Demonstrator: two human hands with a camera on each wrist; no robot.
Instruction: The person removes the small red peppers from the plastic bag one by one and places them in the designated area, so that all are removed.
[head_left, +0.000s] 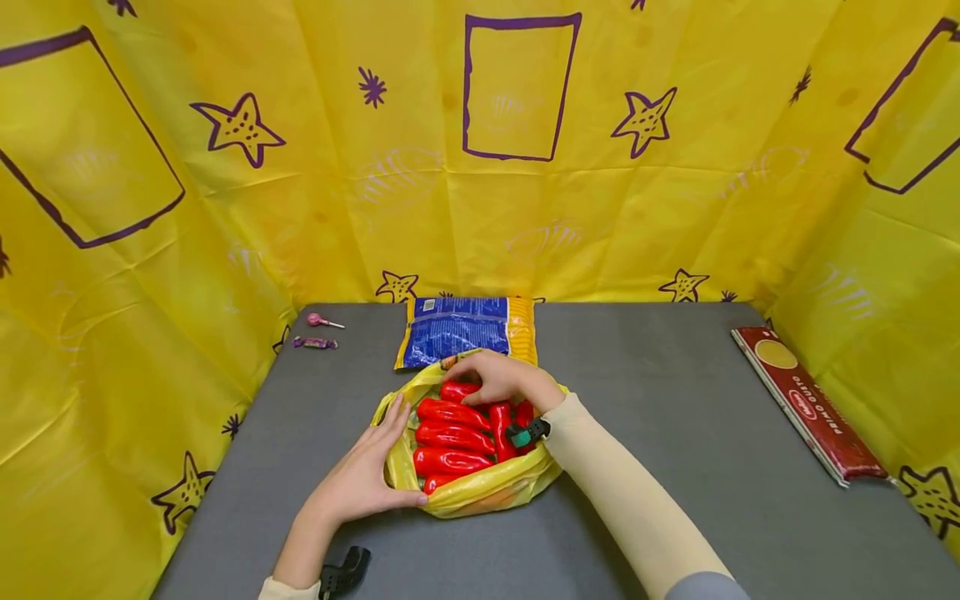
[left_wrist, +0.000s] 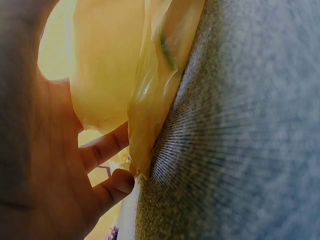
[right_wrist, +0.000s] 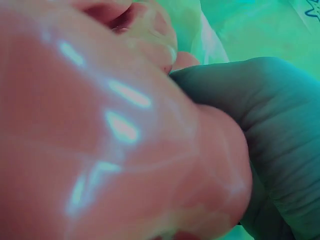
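Observation:
A yellow plastic bag stands with its mouth wide, packed with several glossy long red peppers. My left hand spreads along the bag's left side, fingers straight against the plastic and thumb at the near rim. In the left wrist view the fingers touch the thin yellow film. My right hand reaches over the far right rim, thumb and fingers around the farthest red pepper. A large shiny pepper fills much of the right wrist view, hiding part of that hand.
Behind the bag lies a blue and yellow packet. A pink lollipop and a purple wrapped candy are at the back left. A long red pasta packet lies at the right. Yellow cloth walls enclose the grey table.

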